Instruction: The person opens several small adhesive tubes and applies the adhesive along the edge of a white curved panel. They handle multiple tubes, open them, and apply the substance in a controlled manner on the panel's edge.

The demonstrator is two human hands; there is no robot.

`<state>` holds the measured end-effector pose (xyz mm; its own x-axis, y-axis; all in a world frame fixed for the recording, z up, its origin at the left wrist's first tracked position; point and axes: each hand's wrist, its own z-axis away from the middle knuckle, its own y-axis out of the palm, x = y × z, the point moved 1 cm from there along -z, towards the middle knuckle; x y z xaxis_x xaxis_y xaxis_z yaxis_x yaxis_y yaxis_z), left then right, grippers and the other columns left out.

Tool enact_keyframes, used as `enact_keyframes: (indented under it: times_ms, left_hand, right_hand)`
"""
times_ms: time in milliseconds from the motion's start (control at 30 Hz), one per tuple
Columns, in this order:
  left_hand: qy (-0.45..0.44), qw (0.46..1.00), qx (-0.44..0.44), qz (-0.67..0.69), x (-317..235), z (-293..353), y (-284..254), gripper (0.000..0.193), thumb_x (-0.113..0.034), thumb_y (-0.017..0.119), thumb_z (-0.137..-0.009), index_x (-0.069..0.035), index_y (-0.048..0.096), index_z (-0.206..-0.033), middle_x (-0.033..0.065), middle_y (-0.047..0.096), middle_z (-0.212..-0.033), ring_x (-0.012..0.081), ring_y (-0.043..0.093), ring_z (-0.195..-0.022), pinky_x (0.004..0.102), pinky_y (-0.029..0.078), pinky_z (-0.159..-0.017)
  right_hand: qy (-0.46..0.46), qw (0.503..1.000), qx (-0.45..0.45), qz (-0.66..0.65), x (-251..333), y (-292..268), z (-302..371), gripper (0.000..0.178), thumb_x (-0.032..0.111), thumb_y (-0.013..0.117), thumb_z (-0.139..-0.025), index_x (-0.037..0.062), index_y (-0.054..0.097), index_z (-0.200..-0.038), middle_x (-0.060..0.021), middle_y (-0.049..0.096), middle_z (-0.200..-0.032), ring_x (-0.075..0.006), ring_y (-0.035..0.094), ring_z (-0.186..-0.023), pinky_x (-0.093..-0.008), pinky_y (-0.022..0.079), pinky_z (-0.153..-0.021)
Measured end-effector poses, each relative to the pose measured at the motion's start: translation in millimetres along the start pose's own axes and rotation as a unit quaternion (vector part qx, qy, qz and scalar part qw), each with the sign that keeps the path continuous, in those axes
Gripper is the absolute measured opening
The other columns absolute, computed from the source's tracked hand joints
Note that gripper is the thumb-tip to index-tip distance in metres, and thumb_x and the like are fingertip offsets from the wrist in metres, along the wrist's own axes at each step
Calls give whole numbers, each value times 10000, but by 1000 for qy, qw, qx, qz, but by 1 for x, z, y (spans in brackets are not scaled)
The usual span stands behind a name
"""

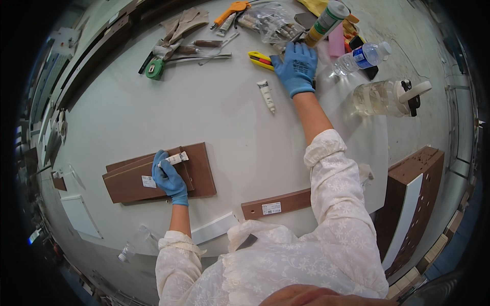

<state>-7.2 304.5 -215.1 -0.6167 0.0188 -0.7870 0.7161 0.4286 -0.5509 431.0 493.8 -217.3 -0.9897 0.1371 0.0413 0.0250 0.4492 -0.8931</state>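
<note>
My left hand [169, 179], in a blue glove, is closed around a small white tube [177, 158]. It rests over a stack of brown boards [125, 184], one of which bears a white label. My right hand [296, 71], gloved alike, reaches to the far side of the table, fingers stretched out and thumb apart. Its fingertips lie close to the foot of a green-and-white cylindrical container [326, 23]; whether they touch it I cannot tell. Beside the thumb lies a yellow utility knife [261, 60]. A second white tube [266, 97] lies nearer, left of my right wrist.
A plastic bag of brown sticks or tubes [273, 23], an orange-handled tool [232, 13] and a green tape measure [154, 68] lie along the far side. Two bottles, a water bottle [360, 58] and a clear jug [380, 98], stand at right. A labelled brown strip [278, 205] lies near me.
</note>
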Motion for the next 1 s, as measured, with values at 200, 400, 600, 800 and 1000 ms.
enact_keyframes:
  times_ms: [200,400,600,800,1000]
  left_hand:
    - [-10,1000,-6,17,3,-2,1,362,-185,491,-1081,96,716,-1124,209,703,-1261,297,677,-1146,405,525,-1030]
    - [-11,1000,-19,14,2,-1,1,342,-170,514,-1053,99,722,-1084,219,710,-1229,323,680,-1133,419,521,-1017]
    - [2,1000,-2,-8,2,-1,-1,358,-188,492,-1080,85,721,-1116,204,706,-1258,300,676,-1147,410,518,-1030]
    - [-4,1000,-5,4,2,-1,1,361,-192,493,-1079,87,721,-1108,205,698,-1272,304,677,-1145,413,520,-1029]
    - [-10,1000,-2,16,2,-1,0,365,-190,486,-1080,90,718,-1110,209,695,-1274,297,680,-1136,402,531,-1017]
  right_hand:
    - [2,1000,12,1,6,-8,-3,575,503,779,-818,47,668,-1152,-150,683,-1162,-316,600,-1205,-488,372,-1101]
    - [-7,1000,-6,5,18,-12,-15,650,521,760,-835,73,654,-1293,-189,604,-1349,-354,474,-1365,-558,278,-1182]
    - [-40,999,-29,-21,43,10,-28,705,552,774,-797,129,668,-1351,-212,540,-1436,-450,364,-1444,-631,215,-1193]
    - [-13,999,-20,-46,50,16,-29,753,565,765,-783,132,648,-1388,-215,531,-1445,-449,354,-1449,-641,203,-1197]
    - [-5,997,-13,-71,33,4,-27,375,372,705,-864,121,711,-1144,-167,687,-1219,-336,584,-1258,-539,380,-1097]
